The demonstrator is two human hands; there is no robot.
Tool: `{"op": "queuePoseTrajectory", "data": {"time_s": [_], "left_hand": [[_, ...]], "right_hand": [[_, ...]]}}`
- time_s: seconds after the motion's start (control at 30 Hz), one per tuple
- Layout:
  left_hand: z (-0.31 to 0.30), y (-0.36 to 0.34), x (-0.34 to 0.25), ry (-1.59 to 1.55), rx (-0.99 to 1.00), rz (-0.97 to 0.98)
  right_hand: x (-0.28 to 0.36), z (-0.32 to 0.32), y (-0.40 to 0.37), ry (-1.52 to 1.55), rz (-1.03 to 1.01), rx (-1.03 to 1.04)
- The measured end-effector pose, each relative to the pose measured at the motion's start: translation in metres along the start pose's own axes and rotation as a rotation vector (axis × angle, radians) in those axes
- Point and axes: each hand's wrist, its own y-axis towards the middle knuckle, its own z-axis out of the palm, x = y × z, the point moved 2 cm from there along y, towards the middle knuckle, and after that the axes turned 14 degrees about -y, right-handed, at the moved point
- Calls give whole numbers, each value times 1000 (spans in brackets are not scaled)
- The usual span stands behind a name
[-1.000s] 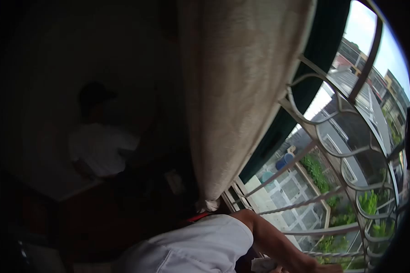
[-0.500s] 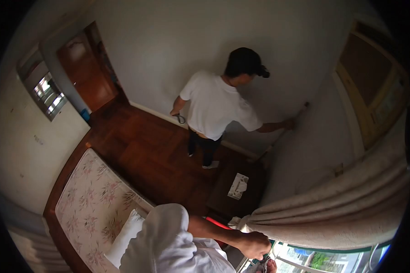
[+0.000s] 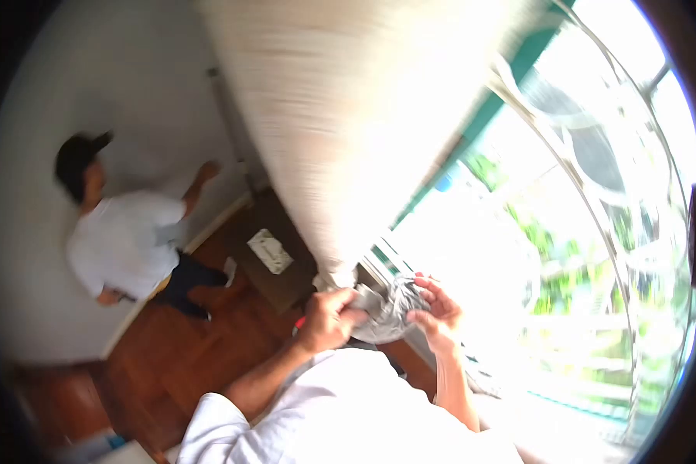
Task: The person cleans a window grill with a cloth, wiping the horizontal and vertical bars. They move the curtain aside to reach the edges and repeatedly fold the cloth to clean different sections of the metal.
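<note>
Head view, frame blurred by motion.

Left hand (image 3: 329, 317): fingers curled in and clamped on the left edge of the crumpled grey bundle (image 3: 387, 308). Right hand (image 3: 438, 311): fingers spread apart and bent, tips resting against the bundle's right side – not closed around it.

Bundle position: held between both hands in front of the white-shirted chest, just below the hanging end of the beige curtain (image 3: 348, 131) and just beside the bright window. Material is thin, wrinkled and pale grey. Cloth or bag, cannot tell; no opening and no contents visible.

Containers: a patterned box (image 3: 270, 250) lies on a low dark table (image 3: 286, 284) in the room corner, its top too small to read. A blue object (image 3: 443, 183) outside the window is too blurred to identify.

Surroundings: curved metal grille (image 3: 595, 201) across the window, greenery beyond it washed out by glare. Red-brown wood floor (image 3: 178, 356). A second person (image 3: 120, 240) in a white shirt and dark cap stands at the grey wall – one hand raised against it, well apart from the bundle.
</note>
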Motion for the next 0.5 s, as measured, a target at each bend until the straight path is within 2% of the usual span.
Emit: {"op": "queuePoseTrajectory", "data": {"time_s": [0.03, 0.07, 0.1, 0.13, 0.17, 0.23, 0.3, 0.33, 0.37, 0.43, 0.5], "left_hand": [[-1, 0, 3, 88, 35, 36], [1, -4, 6, 52, 87, -63], [5, -3, 9, 27, 124, -173], [-32, 30, 10, 24, 190, -163], [-28, 30, 5, 18, 245, -165], [-21, 31, 13, 15, 217, -339], [-21, 45, 38, 80, 330, -331], [-22, 48, 41, 244, 280, -195], [-6, 50, 54, 423, 227, -44], [9, 47, 35, 388, 296, -93], [48, 32, -6, 86, 541, 223]], "right_hand": [[4, -16, -10, -19, -109, -51], [10, -33, -31, 23, -5, -111], [10, -48, -43, -11, -74, -137], [15, -16, -20, -121, -24, -172], [22, -14, -35, -189, -24, -196], [31, -2, -59, -236, 42, -267], [26, -2, -64, -167, 86, -273], [28, 2, -65, -170, 96, -308], [2, -10, -66, -93, 68, -349], [-13, -6, -64, -32, 48, -416], [-9, -10, -76, 297, 127, -413]]}}
